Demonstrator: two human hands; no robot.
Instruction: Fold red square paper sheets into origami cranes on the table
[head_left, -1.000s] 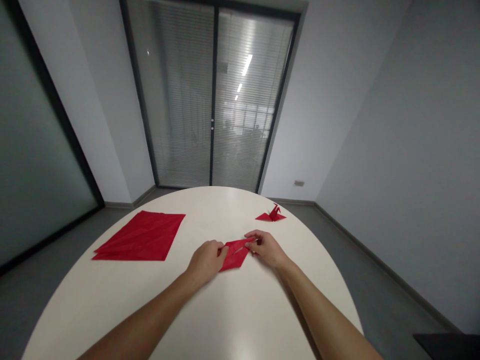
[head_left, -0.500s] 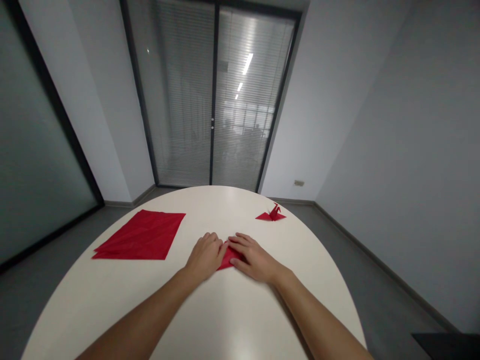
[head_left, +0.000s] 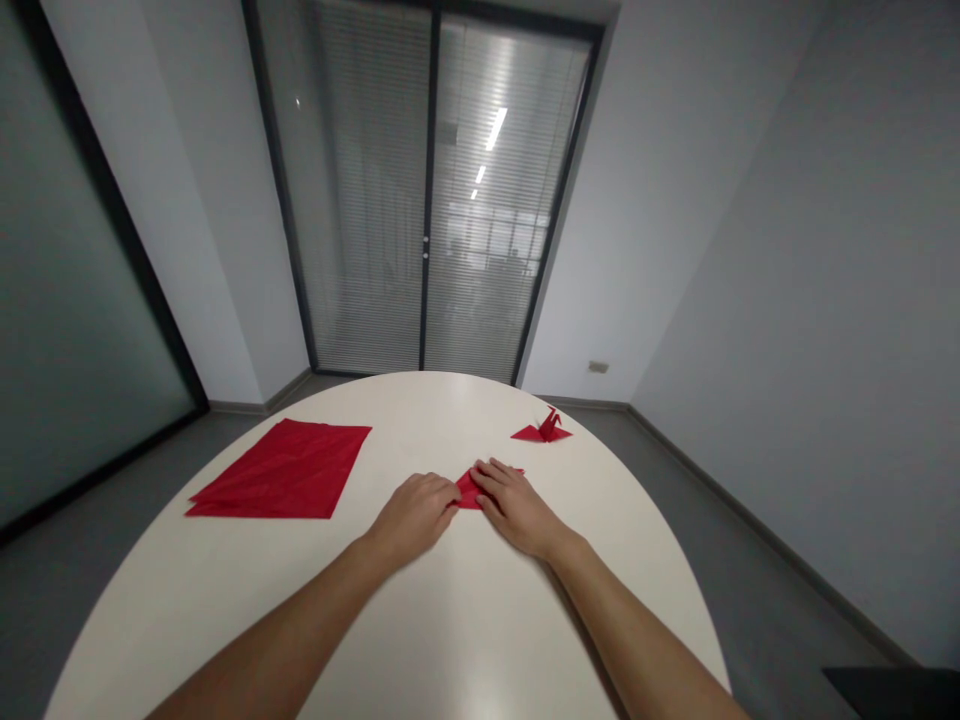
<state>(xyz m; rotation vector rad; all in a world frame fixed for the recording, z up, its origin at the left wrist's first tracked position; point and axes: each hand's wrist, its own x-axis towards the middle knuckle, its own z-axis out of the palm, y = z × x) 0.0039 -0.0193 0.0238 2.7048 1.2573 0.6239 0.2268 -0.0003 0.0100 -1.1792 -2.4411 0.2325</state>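
Note:
A small folded piece of red paper (head_left: 468, 492) lies on the table between my hands, partly covered by my fingers. My left hand (head_left: 417, 512) is closed at its left corner, thumb and fingers pinching the edge. Across the paper's right part rests my right hand (head_left: 516, 508), its fingers stretched out and pressing down. A bit of red edge shows beyond the right fingers. Behind my right hand stands a finished red paper crane (head_left: 546, 430) with spread wings.
A stack of larger red paper sheets (head_left: 289, 470) lies on the left of the round white table (head_left: 450, 620). Past the table's far edge is a glass partition with blinds (head_left: 375, 220). A dark object (head_left: 900, 690) juts in at the lower right.
The folded paper has shifted away from me and turned. My right hand moved slightly forward with it; my left fingers went from lying beside it to pinching its left corner.

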